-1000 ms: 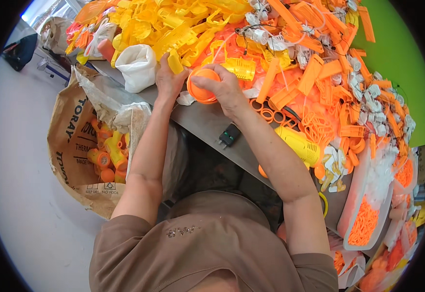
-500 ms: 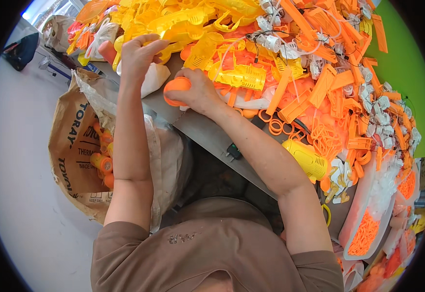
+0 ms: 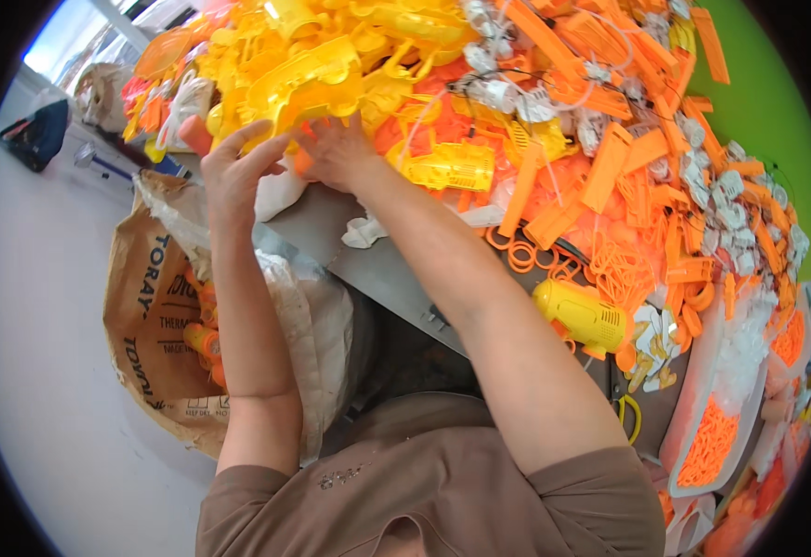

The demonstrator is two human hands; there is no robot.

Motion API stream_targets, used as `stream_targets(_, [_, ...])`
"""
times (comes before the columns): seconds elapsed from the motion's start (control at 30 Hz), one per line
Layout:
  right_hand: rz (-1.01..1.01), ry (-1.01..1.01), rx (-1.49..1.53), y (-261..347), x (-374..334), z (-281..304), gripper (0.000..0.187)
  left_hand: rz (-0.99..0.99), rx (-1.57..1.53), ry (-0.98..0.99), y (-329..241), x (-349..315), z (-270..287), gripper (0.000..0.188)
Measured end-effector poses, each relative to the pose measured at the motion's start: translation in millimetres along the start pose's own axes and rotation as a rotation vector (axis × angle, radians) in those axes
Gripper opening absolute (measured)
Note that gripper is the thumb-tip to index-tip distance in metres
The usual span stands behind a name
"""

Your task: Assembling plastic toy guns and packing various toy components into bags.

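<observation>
My left hand (image 3: 238,172) is raised over the near left edge of the heap, fingers apart, with nothing visible in it. Just right of it, my right hand (image 3: 338,156) is curled over an orange rounded piece (image 3: 303,163), which it mostly hides. Yellow plastic shell parts (image 3: 303,79) are piled right beyond both hands. Under the hands, a white piece (image 3: 280,193) lies at the table edge, and a crumpled white scrap (image 3: 364,232) sits on the grey tabletop (image 3: 317,227).
A brown paper sack (image 3: 141,306) with orange-yellow parts stands open below my left forearm. Orange strips (image 3: 607,167), white motor-like parts with wires (image 3: 517,97) and a yellow slotted housing (image 3: 580,314) cover the right side. Yellow-handled scissors (image 3: 630,418) and a tub of small orange pieces (image 3: 710,446) lie nearer.
My right hand has moved away from me and slightly left, taking the orange piece toward the yellow shells. My left hand has dropped lower and spread its fingers. The white scrap is uncovered.
</observation>
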State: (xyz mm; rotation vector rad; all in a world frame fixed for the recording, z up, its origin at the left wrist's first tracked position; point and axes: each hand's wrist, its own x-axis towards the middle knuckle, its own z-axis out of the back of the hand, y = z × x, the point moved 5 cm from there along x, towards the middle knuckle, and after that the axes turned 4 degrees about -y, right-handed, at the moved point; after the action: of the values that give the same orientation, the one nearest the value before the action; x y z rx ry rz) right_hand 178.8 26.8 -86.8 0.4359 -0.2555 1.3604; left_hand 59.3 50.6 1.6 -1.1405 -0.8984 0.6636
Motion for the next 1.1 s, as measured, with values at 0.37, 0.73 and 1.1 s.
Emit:
stream_targets(0.37, [-0.093,-0.211,0.041,12.2,-13.5,11.4,0.044,-0.167,-0.026,0.03,-58.4,-49.7,-12.9,0.035])
stream_targets(0.73, [0.315,0.571,0.235,73.0,-235.8,136.8,0.033,-0.367,-0.137,0.593,-119.0,-143.1,-174.9,0.038])
stream_targets(1.1, [-0.446,0.244,0.784,56.1,-431.6,247.2,0.047,-1.288,0.069,0.677,-72.8,-205.5,-365.4,0.043])
